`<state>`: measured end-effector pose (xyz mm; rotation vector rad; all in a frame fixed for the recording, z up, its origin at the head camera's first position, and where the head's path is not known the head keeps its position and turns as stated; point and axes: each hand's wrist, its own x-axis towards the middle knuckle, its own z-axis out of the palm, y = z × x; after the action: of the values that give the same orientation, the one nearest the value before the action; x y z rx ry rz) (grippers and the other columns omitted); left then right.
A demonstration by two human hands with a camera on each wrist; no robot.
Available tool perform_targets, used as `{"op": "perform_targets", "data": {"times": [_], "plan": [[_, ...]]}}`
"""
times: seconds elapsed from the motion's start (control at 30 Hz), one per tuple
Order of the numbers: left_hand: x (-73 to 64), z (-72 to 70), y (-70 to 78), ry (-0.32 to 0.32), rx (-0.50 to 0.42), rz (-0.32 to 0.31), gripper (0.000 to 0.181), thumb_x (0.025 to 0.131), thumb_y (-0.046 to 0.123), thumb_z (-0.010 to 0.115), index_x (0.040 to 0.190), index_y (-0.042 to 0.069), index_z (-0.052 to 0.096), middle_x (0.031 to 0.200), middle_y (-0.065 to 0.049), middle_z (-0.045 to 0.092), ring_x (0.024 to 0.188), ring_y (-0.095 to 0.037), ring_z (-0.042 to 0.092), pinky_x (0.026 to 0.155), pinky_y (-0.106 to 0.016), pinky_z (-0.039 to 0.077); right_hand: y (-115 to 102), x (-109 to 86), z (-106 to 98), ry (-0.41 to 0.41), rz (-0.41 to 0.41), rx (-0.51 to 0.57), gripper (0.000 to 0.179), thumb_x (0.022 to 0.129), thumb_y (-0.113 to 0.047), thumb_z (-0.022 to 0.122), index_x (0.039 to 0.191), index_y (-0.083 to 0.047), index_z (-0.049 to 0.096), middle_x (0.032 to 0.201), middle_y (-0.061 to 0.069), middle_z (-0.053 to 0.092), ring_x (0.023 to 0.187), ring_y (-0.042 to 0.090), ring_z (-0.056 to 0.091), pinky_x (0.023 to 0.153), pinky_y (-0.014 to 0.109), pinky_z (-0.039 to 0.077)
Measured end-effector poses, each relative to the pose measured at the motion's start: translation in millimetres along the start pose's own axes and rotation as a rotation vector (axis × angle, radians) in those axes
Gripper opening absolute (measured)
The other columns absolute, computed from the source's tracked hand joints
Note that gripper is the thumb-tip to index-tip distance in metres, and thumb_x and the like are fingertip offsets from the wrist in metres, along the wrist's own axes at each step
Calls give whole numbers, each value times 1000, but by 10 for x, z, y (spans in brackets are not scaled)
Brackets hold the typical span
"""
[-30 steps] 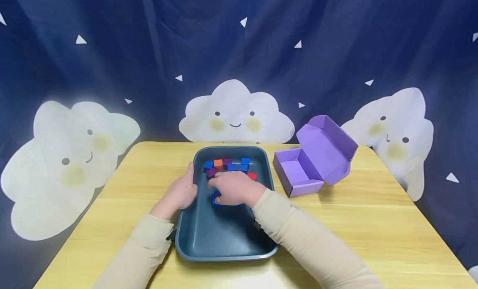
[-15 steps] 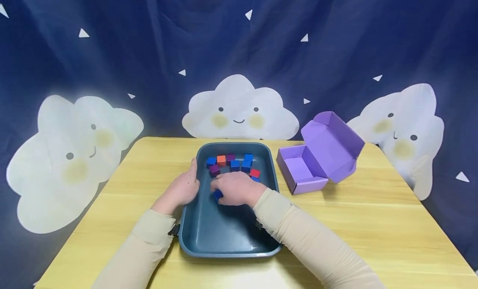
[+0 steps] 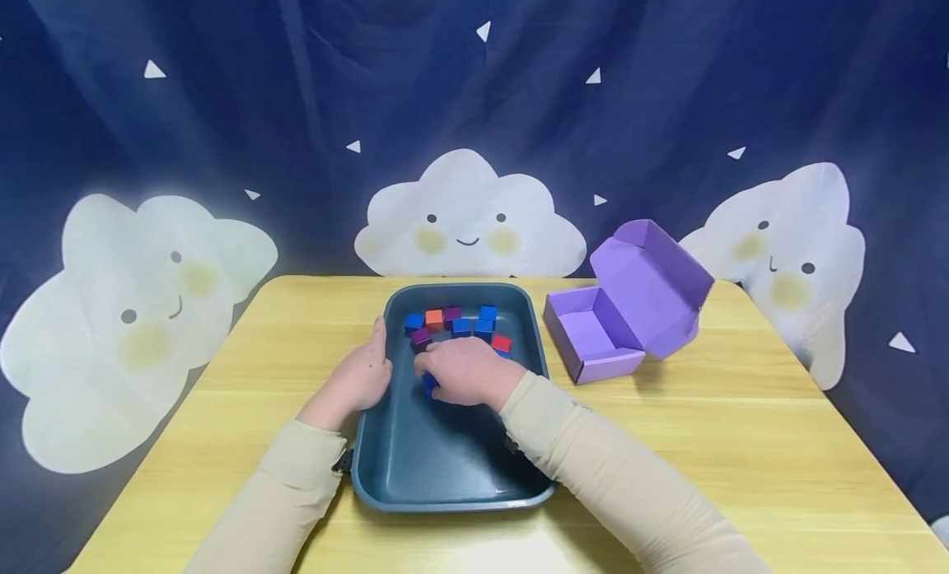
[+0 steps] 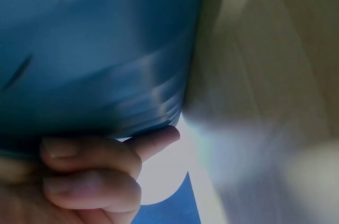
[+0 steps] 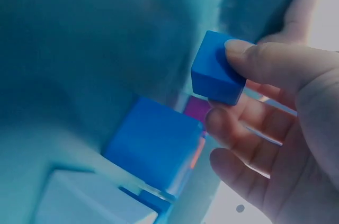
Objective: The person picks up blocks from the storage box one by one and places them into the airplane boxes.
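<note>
In the head view my right hand is low inside the dark blue-green pan, pinching a blue cube between thumb and fingers. The right wrist view shows the thumb on one face of it and fingers behind. Just beyond that hand lie a purple cube, a red cube and several blue cubes. An orange cube sits farther back. My left hand holds the pan's left rim, one finger extended along it; other fingers curl against the pan in the left wrist view.
Right of the pan, a purple cardboard box stands with its lid raised. Both rest on a light wooden table. Behind the table hangs a dark blue curtain with cloud faces.
The view has shifted slightly. More of the blue cube by the red one shows past my right hand, which keeps its pinch. My left hand stays on the rim.
</note>
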<state>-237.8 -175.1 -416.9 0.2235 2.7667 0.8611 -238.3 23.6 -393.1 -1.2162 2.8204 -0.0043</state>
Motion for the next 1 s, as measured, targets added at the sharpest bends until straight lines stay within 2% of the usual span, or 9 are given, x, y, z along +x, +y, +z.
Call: {"op": "perform_targets", "data": {"times": [0.13, 0.23, 0.43, 0.5, 0.63, 0.87, 1.0], "plan": [[0, 2, 10, 5, 16, -4, 76, 106, 14, 40, 160, 4, -13, 73, -13, 52, 61, -22, 60, 60, -34, 52, 20, -22, -90, 11, 7, -1, 30, 89, -32, 78, 117, -23, 72, 104, -7, 69, 90, 10, 62, 78, 32, 55], [0, 8, 11, 13, 22, 3, 77, 106, 14, 41, 160, 4, -13, 73, -13, 52, 61, -22, 60, 59, -34, 53, 56, -46, -187, 32, 7, 17, 33, 89, -32, 78, 120, -22, 72, 108, -6, 70, 93, 11, 64, 83, 33, 55], [1, 12, 5, 27, 25, 6, 77, 106, 13, 41, 160, 4, -12, 74, -12, 52, 65, -22, 62, 61, -35, 55, 207, -123, -449, 64, 28, 98, 33, 91, -30, 77, 122, -21, 72, 112, -5, 69, 96, 12, 64, 88, 35, 55], [3, 5, -2, 28, 34, 9, 77, 105, 12, 41, 160, 2, -12, 73, -13, 52, 65, -22, 62, 61, -36, 54, 279, -147, -542, 65, 52, 96, 33, 92, -30, 75, 123, -21, 71, 111, -5, 68, 95, 12, 63, 88, 35, 54], [4, -12, -12, 40, 74, 20, 76, 105, 12, 41, 159, -1, -9, 74, -13, 54, 68, -23, 62, 65, -39, 55, 463, -188, -703, 68, 96, 90, 35, 93, -29, 74, 126, -20, 69, 116, -4, 68, 102, 15, 63, 93, 36, 52], [5, -4, -18, 43, 63, 22, 76, 105, 12, 41, 159, -1, -9, 84, -17, 60, 76, -25, 65, 77, -46, 58, 901, -336, -835, 82, 123, 113, 35, 94, -21, 72, 127, -13, 68, 121, 4, 67, 109, 23, 61, 99, 42, 49], [-4, 4, -8, 36, 56, 21, 76, 105, 12, 40, 159, 0, -11, 79, -16, 58, 71, -24, 64, 72, -43, 58, 1173, -475, -837, 105, 157, 144, 33, 93, -14, 73, 126, -12, 68, 118, 7, 65, 108, 26, 60, 99, 45, 48]]}}
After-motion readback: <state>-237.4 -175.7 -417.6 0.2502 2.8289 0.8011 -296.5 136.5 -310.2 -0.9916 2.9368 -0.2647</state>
